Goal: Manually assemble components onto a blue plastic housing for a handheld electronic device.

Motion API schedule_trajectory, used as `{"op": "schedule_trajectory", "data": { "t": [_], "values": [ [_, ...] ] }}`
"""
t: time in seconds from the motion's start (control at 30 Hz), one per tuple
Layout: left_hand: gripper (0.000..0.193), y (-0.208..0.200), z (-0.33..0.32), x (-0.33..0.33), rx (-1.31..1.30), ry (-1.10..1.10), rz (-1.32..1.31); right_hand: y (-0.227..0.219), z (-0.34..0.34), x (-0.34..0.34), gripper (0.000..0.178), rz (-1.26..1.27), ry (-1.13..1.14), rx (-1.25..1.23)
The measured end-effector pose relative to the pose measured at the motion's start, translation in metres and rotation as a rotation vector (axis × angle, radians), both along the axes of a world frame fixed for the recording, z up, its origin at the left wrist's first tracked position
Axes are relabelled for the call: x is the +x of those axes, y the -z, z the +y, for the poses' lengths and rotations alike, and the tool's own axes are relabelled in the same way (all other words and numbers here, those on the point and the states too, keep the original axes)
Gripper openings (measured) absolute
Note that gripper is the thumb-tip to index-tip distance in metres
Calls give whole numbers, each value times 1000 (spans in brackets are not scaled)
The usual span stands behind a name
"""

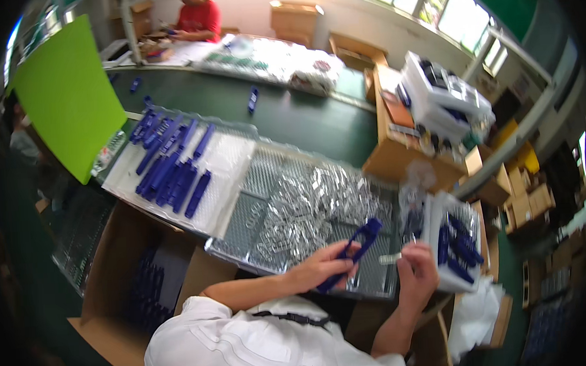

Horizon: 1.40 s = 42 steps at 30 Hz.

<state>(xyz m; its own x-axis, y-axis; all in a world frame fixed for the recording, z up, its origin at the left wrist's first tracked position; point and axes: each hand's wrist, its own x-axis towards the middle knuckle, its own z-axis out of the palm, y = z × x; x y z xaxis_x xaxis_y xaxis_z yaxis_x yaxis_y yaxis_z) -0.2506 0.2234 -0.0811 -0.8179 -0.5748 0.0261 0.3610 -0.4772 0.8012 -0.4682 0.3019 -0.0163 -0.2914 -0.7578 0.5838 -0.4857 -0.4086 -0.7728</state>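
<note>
My left hand [325, 266] is closed round a long blue plastic part [365, 236] with an open slot in its frame, tilted up to the right. To the right of it, my right hand [418, 268] pinches a small pale metal piece [390, 259], which points toward the blue part without touching it. Beyond both hands a clear tray [243, 242] holds a heap of shiny metal pieces [301, 212]. Beside that, on the left, several similar blue parts [173, 169] lie in a white tray [229, 161].
At the right stands a white bin [435, 232] with blue parts inside. An open cardboard box [105, 259] holding blue parts sits low on the left. A green conveyor belt [303, 119] runs behind the trays, with one blue part [253, 100] on it. A person in red [198, 19] works across.
</note>
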Motion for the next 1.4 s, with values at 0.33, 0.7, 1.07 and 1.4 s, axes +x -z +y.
{"op": "schedule_trajectory", "data": {
  "t": [0.33,0.7,1.07,1.4],
  "values": [
    [36,9,8,-4,-187,-61,-124,-13,-20,24,20,192,10,31],
    [36,21,18,-1,-98,-47,-84,8,-12,48,15,326,33,131],
    [40,27,19,3,-104,-57,-153,17,-12,56,13,384,75,178],
    [23,32,26,1,-346,-224,-269,30,-8,54,38,436,158,138]
  ]
}}
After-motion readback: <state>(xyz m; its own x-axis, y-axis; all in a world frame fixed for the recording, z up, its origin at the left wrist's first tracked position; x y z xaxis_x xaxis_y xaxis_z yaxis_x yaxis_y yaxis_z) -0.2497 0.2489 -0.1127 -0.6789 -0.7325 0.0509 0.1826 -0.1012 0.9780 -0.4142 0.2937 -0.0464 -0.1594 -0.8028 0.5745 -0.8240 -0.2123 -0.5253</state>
